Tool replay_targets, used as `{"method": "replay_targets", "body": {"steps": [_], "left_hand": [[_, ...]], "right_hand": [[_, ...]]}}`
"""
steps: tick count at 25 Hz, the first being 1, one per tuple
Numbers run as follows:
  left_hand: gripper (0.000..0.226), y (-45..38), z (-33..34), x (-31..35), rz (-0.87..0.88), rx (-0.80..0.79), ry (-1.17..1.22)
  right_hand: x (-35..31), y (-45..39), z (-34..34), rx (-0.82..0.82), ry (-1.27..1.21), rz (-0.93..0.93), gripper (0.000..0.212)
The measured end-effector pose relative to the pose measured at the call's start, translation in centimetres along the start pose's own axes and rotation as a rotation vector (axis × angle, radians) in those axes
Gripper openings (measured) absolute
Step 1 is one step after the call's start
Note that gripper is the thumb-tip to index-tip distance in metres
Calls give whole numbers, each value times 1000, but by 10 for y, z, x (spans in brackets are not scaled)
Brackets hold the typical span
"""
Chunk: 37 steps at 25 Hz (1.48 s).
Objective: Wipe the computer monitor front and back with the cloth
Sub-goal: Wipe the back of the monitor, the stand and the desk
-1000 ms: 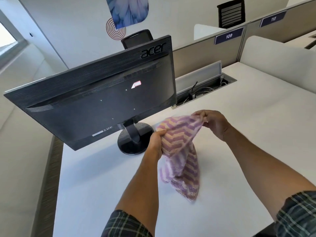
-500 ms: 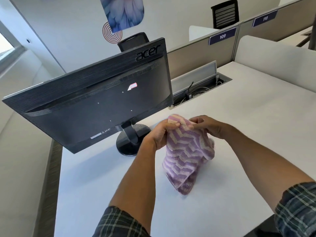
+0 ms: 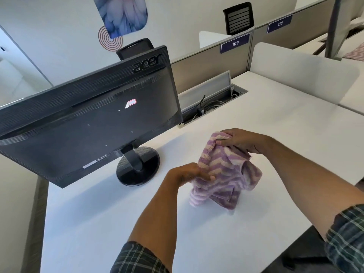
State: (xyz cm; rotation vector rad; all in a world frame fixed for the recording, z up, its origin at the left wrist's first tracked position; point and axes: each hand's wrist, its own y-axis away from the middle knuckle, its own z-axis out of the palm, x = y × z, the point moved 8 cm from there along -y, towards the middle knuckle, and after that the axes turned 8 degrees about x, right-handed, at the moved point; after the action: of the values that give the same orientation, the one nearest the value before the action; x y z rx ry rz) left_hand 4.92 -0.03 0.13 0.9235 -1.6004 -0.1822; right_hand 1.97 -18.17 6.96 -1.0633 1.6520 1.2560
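Hands (image 3: pixel 214 160) hold cloth (image 3: pixel 226 174) beside monitor (image 3: pixel 88 119).

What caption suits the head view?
Both hands, left hand and right hand, fold a purple striped cloth behind the monitor.

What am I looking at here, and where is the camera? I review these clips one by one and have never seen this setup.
There is no machine: a person wears one wide-angle camera on the head, looking forward and down at their own bare hands. On the white desk stands a black flat-panel computer monitor on a round foot, its back turned to the camera. Both hands hold a purple and cream striped terry cloth just above the desk. The right hand pinches its top edge; the left hand has its grip on the side. The cloth is bunched and does not touch the monitor. Behind is an open cable tray.
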Motion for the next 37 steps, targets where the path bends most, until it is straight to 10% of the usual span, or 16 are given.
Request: {"method": "replay_targets", "body": {"steps": [5,7,13,17,22,29,37], "left_hand": [[34,0,34,-16,-198,-211,315],[44,-10,42,-15,-185,-162,311],[72,-60,2,17,-18,464,456],[95,-67,-21,52,246,831,-141],[97,-87,5,46,386,820,-538],[34,-92,37,34,330,951,-818],[73,-107,95,34,286,651,-881]], "right_hand": [[9,-9,-28,-48,401,53,32],[2,-19,-36,-46,548,-20,29],[-32,-48,-58,394,1346,-483,42],[10,-47,-49,271,1333,-682,47],[74,-42,-48,-18,1156,-315,51],[103,-50,-69,314,1198,45,66],[109,-55,-104,519,1218,337,51]]}}
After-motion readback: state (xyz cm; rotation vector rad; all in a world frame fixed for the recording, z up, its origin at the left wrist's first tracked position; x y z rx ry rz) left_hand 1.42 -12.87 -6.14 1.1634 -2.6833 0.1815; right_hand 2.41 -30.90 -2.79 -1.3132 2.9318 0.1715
